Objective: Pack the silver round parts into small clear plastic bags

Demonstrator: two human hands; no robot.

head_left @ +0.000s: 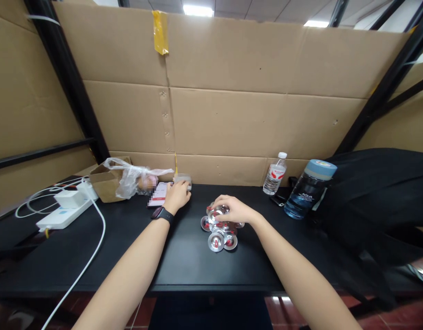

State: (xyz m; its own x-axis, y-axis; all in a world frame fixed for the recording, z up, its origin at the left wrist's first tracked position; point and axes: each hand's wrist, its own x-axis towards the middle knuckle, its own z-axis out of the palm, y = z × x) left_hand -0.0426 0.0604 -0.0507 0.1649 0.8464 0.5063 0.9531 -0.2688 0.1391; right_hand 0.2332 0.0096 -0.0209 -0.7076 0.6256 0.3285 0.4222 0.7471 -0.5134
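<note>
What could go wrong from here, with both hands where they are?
The discs lie in a loose, overlapping heap under the right hand, so some might slide off if it presses or pulls. The left hand is at the clear tub, right beside the phone, and could bump it. The white cable hangs over the table's near edge and might get snagged.
</note>
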